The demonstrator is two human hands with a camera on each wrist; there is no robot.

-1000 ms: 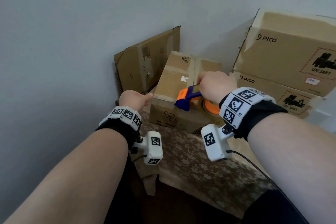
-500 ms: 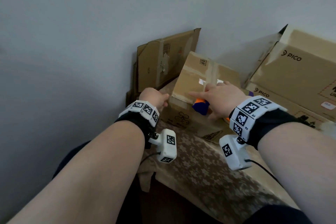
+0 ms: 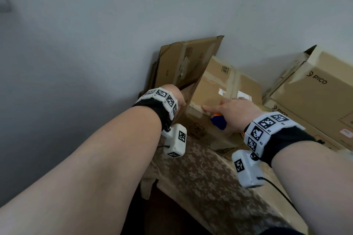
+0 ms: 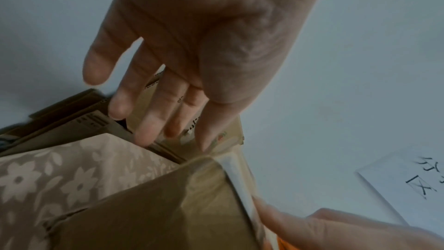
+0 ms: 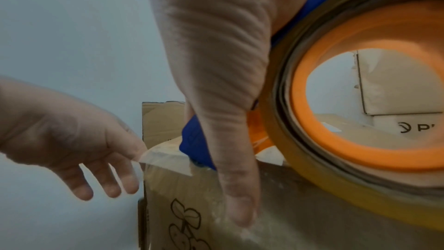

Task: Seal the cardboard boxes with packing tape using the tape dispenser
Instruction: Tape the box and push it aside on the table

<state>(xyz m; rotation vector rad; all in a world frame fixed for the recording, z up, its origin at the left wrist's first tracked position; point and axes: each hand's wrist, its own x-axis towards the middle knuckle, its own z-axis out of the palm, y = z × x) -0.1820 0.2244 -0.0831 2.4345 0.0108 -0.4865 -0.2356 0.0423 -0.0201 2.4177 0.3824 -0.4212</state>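
Observation:
A small cardboard box [image 3: 212,86] stands on the table by the wall. My right hand [image 3: 227,108] grips the blue and orange tape dispenser [image 3: 217,123] at the box's near top edge, with its index finger stretched along that edge. In the right wrist view the thumb [image 5: 240,206] presses clear tape onto the front face of the box [image 5: 192,206], and the tape roll [image 5: 360,102] fills the right side. My left hand [image 3: 176,99] is at the box's left side, fingers [image 4: 149,117] straight and relaxed, its thumb touching the taped corner [image 5: 165,156].
Flattened cardboard [image 3: 183,63] leans on the wall behind the box. Two stacked PICO boxes [image 3: 315,89] stand close on the right. The table has a floral cloth [image 3: 210,181], and its front-left edge drops off near my arms. A paper sign [image 4: 408,183] hangs on the wall.
My right hand has brought the dispenser from the box's top down over its near edge and now presses there. The left hand has moved up along the box's left side.

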